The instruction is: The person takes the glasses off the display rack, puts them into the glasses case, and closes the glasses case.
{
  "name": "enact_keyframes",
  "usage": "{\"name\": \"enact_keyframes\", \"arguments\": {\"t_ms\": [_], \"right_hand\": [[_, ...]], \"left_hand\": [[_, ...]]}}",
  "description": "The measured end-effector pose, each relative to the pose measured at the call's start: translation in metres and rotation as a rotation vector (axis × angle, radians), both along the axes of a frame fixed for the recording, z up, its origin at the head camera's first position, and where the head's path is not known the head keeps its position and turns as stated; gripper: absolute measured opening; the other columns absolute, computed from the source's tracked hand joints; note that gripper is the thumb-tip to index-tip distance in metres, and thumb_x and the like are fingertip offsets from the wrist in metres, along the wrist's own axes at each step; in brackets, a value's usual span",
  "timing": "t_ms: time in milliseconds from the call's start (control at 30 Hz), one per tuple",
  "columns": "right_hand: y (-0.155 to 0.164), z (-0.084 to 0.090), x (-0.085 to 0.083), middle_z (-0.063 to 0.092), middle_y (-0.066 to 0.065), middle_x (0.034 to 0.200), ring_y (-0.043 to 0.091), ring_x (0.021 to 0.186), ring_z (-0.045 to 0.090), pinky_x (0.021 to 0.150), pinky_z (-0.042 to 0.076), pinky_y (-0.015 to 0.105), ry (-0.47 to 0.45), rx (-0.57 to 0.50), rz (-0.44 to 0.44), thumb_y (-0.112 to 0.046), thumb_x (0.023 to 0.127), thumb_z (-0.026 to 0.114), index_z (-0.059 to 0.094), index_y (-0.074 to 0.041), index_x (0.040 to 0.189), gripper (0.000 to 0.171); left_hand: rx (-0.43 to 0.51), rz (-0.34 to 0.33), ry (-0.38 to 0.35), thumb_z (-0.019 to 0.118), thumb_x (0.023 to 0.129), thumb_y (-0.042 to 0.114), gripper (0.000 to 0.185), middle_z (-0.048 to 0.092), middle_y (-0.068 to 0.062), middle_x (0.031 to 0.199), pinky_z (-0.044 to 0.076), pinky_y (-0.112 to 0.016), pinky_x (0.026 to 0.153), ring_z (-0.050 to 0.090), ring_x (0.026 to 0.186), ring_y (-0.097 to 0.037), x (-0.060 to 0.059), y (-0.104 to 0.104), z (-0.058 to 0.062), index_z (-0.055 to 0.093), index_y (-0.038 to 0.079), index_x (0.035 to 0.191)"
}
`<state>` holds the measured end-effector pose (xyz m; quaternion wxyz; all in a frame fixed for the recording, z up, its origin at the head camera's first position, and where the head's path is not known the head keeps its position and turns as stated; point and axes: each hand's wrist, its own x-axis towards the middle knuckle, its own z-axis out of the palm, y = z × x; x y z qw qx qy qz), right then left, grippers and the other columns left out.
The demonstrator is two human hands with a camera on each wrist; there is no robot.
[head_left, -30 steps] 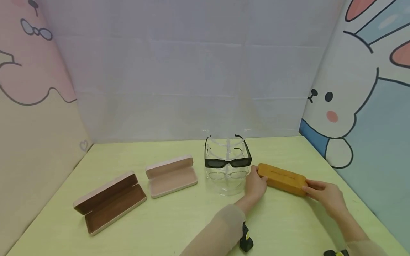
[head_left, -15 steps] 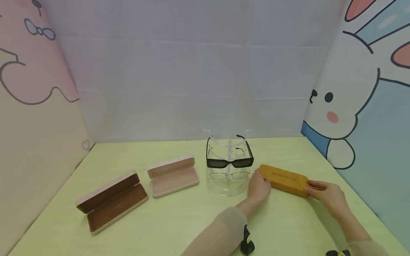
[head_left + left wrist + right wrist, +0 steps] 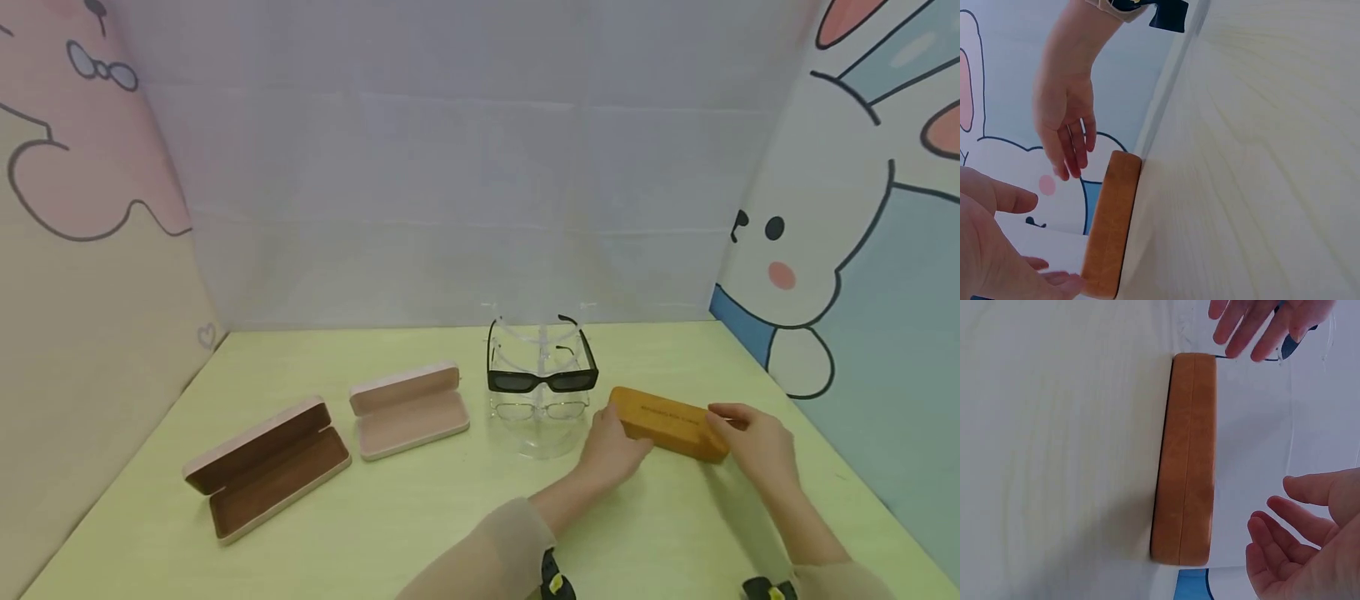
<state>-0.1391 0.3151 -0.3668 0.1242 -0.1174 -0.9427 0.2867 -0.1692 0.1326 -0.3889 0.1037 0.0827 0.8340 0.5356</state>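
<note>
A closed orange glasses case [image 3: 663,423] with a line of small lettering on its lid lies on the table's right side. My left hand [image 3: 611,452] is at its left end with relaxed fingers; whether they touch it I cannot tell. Over the right end hovers my right hand [image 3: 759,446], which the right wrist view shows apart from the case [image 3: 1186,459], fingers loosely bent around nothing. Just left of my left hand, a clear display stand [image 3: 542,442] carries black sunglasses [image 3: 542,382] above thin-framed glasses [image 3: 542,410].
Two more cases lie open on the table [image 3: 420,533]: a small pink one [image 3: 408,425] left of the stand, and a larger one with a brown lining [image 3: 277,483] farther left. Printed cloth walls with cartoon figures enclose the back and sides.
Both hands have let go of the orange case's ends. The right hand has lifted slightly and shifted left. The left hand's fingers have loosened. The case stays on the table.
</note>
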Motion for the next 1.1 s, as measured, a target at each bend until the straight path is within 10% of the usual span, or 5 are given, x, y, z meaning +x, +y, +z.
{"name": "enact_keyframes", "arguments": {"t_ms": [300, 567, 1100], "right_hand": [[-0.039, 0.010, -0.014, 0.062, 0.021, 0.110, 0.037, 0.102, 0.055, 0.081, 0.044, 0.046, 0.053, -0.101, 0.053, -0.038, 0.093, 0.048, 0.061, -0.001, 0.115, 0.045], [-0.069, 0.021, -0.025, 0.063, 0.018, 0.110, 0.031, 0.100, 0.059, 0.080, 0.047, 0.036, 0.074, -0.187, 0.102, -0.039, 0.093, 0.048, 0.061, -0.005, 0.117, 0.044], [-0.110, 0.021, -0.050, 0.058, 0.021, 0.117, 0.031, 0.100, 0.060, 0.081, 0.051, 0.028, 0.047, -0.482, 0.229, -0.039, 0.093, 0.047, 0.053, -0.002, 0.124, 0.048]], "left_hand": [[0.087, -0.088, 0.237, 0.058, 0.085, 0.015, 0.027, 0.063, 0.000, 0.102, 0.044, -0.019, 0.078, 0.057, 0.092, -0.009, 0.002, -0.039, 0.010, 0.061, 0.009, 0.111], [0.099, -0.105, 0.356, 0.057, 0.088, 0.015, 0.017, 0.064, 0.002, 0.097, 0.045, -0.015, 0.071, 0.057, 0.081, -0.003, 0.001, -0.076, 0.026, 0.064, 0.010, 0.102], [0.118, 0.084, 0.453, 0.057, 0.089, 0.018, 0.016, 0.063, 0.002, 0.095, 0.047, -0.023, 0.071, 0.058, 0.081, -0.011, -0.014, -0.144, 0.043, 0.064, 0.010, 0.101]]}}
